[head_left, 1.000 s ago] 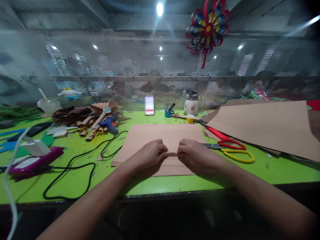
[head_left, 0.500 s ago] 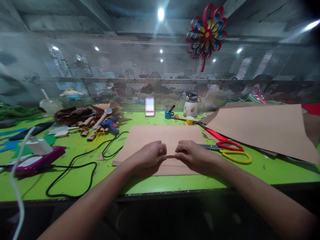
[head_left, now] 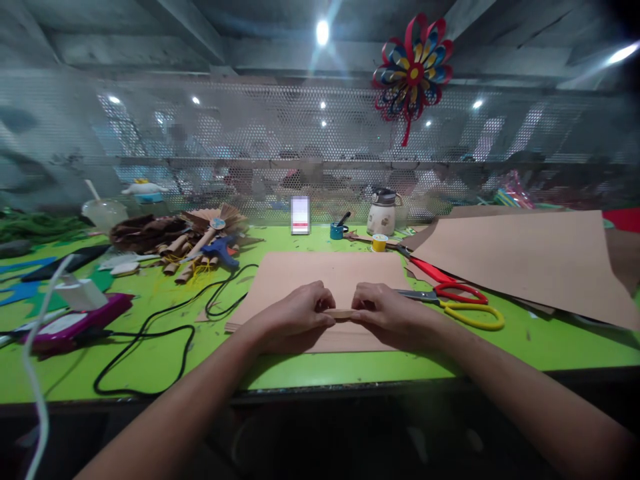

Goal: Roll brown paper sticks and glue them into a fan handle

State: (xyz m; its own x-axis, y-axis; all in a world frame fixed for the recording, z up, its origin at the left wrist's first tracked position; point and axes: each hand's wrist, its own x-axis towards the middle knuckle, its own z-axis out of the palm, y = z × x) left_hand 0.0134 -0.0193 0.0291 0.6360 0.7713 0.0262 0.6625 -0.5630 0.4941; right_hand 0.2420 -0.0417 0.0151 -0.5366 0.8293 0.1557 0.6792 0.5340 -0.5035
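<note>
Both hands rest over a stack of brown kraft paper sheets point(head_left: 295, 267) near the table's front edge. Between them a narrow roll of brown paper point(head_left: 342, 313) runs from one set of fingertips to the other. My left hand point(head_left: 303, 308) pinches its left end, with the fingers curled over it. At the other end, my right hand point(head_left: 383, 308) grips it in the same way. Most fingertips are hidden behind the knuckles. Scissors point(head_left: 450, 297) with one red and one yellow handle lie beside my right hand, their blades partly hidden by it.
A large kraft sheet point(head_left: 525, 260) lies at right. A blue glue gun point(head_left: 223, 252), paper rolls point(head_left: 185, 270) and a black cable point(head_left: 150, 327) occupy the left, with a purple power strip point(head_left: 80, 323). Behind stand a phone point(head_left: 301, 215), teal pot point(head_left: 337, 231), yellow spool point(head_left: 379, 244) and bottle point(head_left: 381, 212).
The paper between my hands has turned, showing a lighter, thicker rolled strip where a thin dark edge was. Both hands have barely shifted.
</note>
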